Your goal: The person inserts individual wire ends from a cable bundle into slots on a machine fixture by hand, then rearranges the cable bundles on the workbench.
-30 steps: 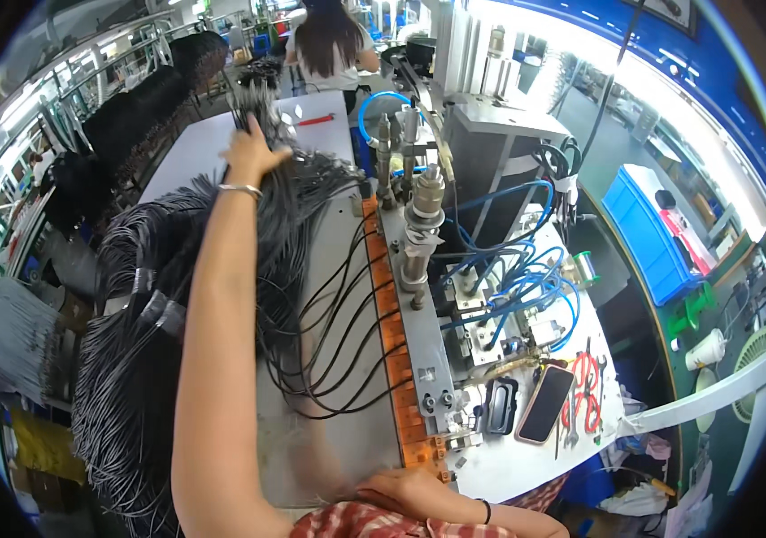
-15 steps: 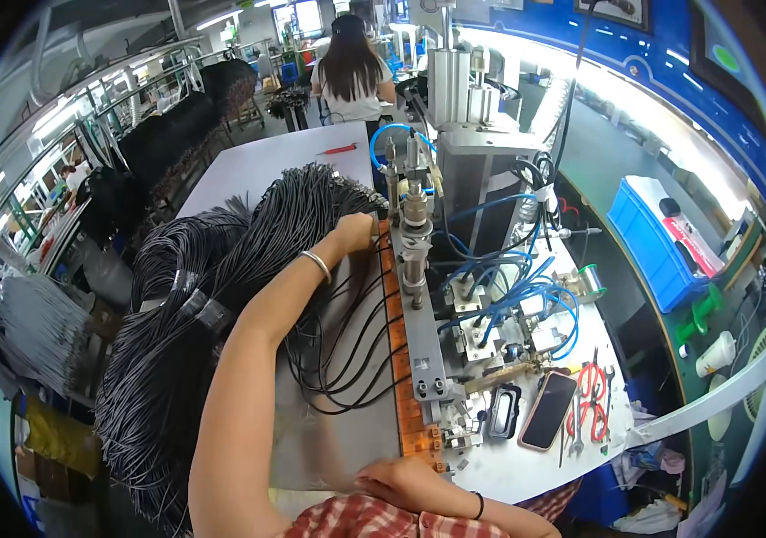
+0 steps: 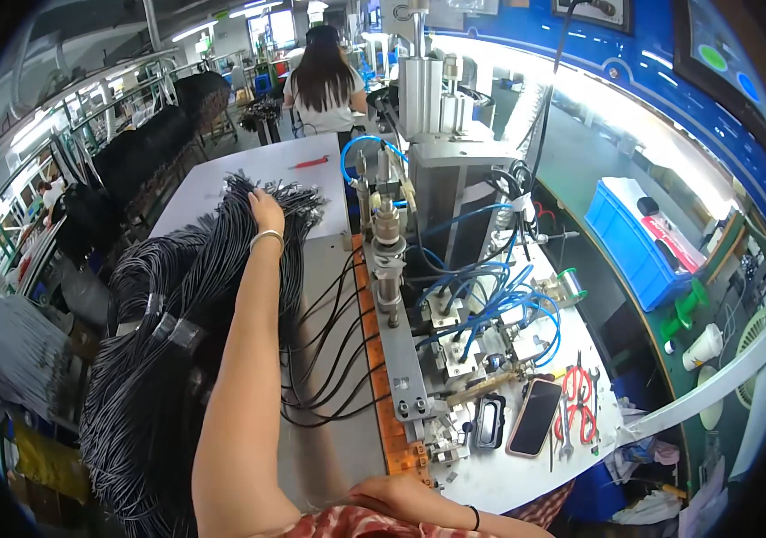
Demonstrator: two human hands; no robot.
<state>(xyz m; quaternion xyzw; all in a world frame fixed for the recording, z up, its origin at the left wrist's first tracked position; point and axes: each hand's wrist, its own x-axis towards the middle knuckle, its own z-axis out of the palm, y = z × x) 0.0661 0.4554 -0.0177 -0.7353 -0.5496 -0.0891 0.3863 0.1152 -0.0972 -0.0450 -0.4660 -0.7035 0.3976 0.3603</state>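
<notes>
My left hand (image 3: pixel 266 212) reaches forward to the far end of a large bundle of black cables (image 3: pixel 208 269). Its fingers are closed among the cable ends, partly hidden by them. Several single black cables (image 3: pixel 334 359) run across the grey tabletop into an orange slotted strip (image 3: pixel 383 394) along the machine's left side. By the near end of that strip, close to my body, lies my right hand (image 3: pixel 392 493), with its fingers loosely extended to the left and nothing visible in them.
A press with metal cylinders (image 3: pixel 389 242) and blue air tubes (image 3: pixel 500 305) stands right of the strip. A phone (image 3: pixel 535 417), red-handled scissors (image 3: pixel 578 399) and a wrench (image 3: pixel 566 430) lie near right. Beyond the cables is a red pen-like tool (image 3: pixel 311 162). Farther off sits a person (image 3: pixel 325 85).
My left hand has moved left from the far end of the orange strip onto the cable bundle. The right hand stays by the near edge. The whole view has shifted slightly.
</notes>
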